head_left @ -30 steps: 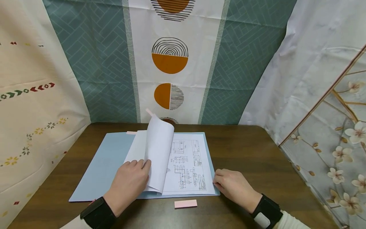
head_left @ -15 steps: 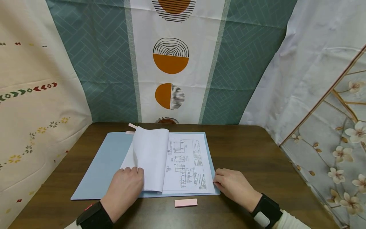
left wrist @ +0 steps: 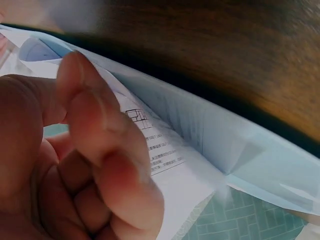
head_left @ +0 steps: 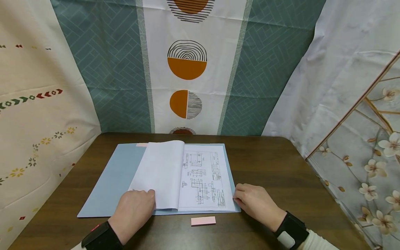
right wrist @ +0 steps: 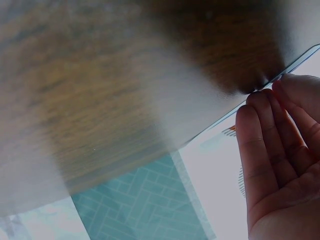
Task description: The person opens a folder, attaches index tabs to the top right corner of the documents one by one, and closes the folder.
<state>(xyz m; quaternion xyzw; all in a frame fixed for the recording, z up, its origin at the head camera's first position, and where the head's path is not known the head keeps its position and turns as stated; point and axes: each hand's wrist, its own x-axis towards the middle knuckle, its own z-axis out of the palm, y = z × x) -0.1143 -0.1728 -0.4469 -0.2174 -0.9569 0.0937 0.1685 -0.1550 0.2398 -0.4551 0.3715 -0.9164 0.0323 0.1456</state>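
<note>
A light blue folder (head_left: 103, 194) lies spread on the table, holding white sheets. On its right side a page with technical drawings (head_left: 203, 180) faces up. A turned page (head_left: 162, 170) lies over to the left, its blank back upward; print shows on its underside in the left wrist view. My left hand (head_left: 133, 208) pinches the lower left corner of this turned page, with curled fingers (left wrist: 125, 185). At the folder's lower right edge, my right hand (head_left: 257, 201) pinches the border between thumb and fingertips (right wrist: 247, 117).
A pink pad of sticky notes (head_left: 203, 221) sits in front of the folder. One pink tab (head_left: 142, 144) sticks out at the top of the sheets. The brown wooden table (head_left: 259, 163) is bounded by hanging cloths (head_left: 275, 69) behind and at both sides.
My left hand has drawn the page leftward and down, so that it went from standing curled up to lying nearly flat. The right hand has stayed at the folder's edge.
</note>
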